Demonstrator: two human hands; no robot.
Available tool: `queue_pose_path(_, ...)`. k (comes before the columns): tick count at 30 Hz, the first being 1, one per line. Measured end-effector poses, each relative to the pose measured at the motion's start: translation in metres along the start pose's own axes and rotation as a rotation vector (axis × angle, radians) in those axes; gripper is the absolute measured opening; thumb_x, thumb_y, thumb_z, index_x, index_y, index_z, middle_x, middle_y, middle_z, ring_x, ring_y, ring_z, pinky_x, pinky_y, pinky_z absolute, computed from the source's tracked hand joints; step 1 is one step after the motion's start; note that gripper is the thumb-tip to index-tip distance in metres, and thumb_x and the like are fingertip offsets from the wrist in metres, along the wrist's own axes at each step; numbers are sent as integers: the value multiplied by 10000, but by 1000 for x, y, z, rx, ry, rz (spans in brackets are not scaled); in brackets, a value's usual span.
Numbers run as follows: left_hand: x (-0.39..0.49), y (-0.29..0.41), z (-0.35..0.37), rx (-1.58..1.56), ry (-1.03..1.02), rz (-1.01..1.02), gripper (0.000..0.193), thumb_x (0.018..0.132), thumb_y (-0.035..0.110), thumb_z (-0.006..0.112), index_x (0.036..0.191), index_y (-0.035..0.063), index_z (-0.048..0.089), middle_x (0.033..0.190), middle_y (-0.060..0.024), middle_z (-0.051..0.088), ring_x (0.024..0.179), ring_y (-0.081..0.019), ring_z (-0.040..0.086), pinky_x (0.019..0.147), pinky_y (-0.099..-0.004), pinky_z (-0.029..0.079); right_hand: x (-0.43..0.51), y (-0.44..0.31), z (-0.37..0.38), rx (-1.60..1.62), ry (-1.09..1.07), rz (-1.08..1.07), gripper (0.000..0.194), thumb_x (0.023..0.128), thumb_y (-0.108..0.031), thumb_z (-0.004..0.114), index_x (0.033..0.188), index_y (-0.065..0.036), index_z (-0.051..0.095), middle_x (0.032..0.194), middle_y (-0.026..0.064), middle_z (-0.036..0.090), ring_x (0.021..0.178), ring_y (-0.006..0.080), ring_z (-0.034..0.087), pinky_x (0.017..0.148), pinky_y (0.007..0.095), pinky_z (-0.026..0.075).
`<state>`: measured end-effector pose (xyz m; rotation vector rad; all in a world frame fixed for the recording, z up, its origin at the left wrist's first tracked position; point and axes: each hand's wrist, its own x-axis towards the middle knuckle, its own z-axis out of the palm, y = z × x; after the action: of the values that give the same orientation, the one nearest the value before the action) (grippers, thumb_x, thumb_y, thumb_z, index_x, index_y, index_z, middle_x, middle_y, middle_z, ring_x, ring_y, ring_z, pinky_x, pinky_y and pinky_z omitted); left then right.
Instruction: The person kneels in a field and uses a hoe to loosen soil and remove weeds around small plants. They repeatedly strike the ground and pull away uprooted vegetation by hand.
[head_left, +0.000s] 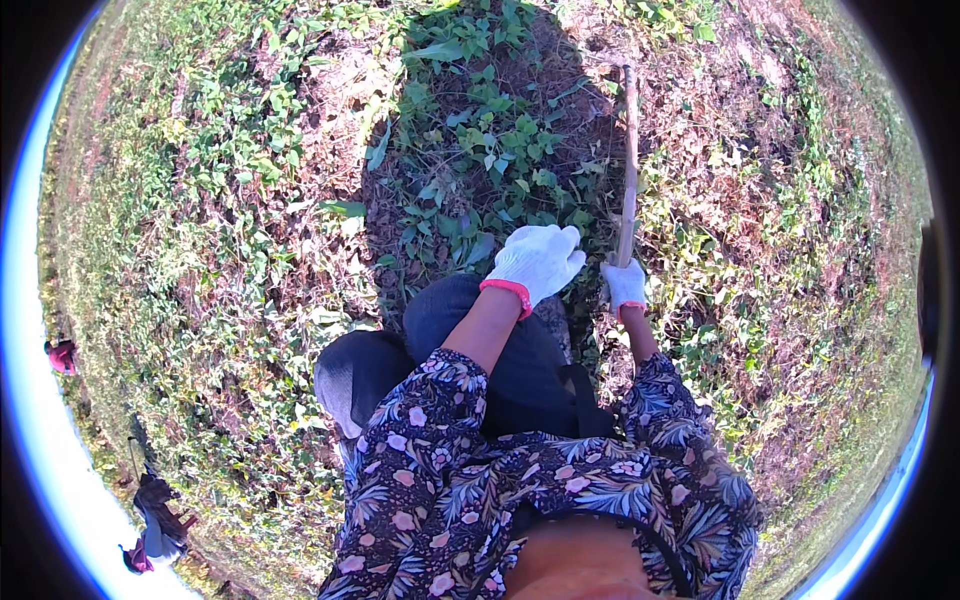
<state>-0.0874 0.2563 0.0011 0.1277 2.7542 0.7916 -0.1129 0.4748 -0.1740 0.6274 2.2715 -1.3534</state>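
My left hand (538, 259), in a white knitted glove with a red cuff, hovers over my dark-trousered knee with its fingers curled; whether it holds anything is hidden. To its right, my right hand (625, 285), gloved alike, grips the lower end of a long wooden handle (630, 165). The handle points away from me, and at its far end a thin tool head, hard to make out, meets the ground among dry stems. Leafy green vines (495, 142) lie in my shadow ahead of both hands.
Low vines and dry plant litter (337, 112) cover the ground all around. Far off at the left edge is a person in red (61, 357); another person (159, 521) is at the lower left. A dark shape (928, 292) shows at the right rim.
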Motion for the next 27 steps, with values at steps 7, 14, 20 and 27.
queue_pose_path(7,0,-5,-2,-12,-15,-15,301,903,315,564,999,48,664,862,-173,704,835,-375,684,784,-482,532,49,-92,-5,331,55,-141,201,846,-158,661,990,-44,580,629,41,560,431,134,543,365,295,454)
queue_pose_path(14,1,0,-4,-19,-27,1,304,904,323,567,1001,52,664,861,-170,705,837,-374,684,783,-483,531,46,-54,43,-149,-36,-1,269,793,-178,697,981,-11,601,648,72,624,468,183,609,391,338,481)
queue_pose_path(20,1,0,-1,-18,-31,-8,307,907,331,567,1006,57,664,875,-178,703,844,-381,680,796,-488,526,-71,12,10,38,-206,151,378,790,-156,722,1105,-12,571,729,52,620,462,151,555,405,308,457)
queue_pose_path(27,1,-5,-3,-23,-59,-39,310,906,334,556,1015,67,668,897,-181,703,875,-381,676,803,-492,521,-68,-40,-10,455,-453,240,400,839,-91,697,1215,-2,592,720,-6,546,475,95,493,432,268,474)
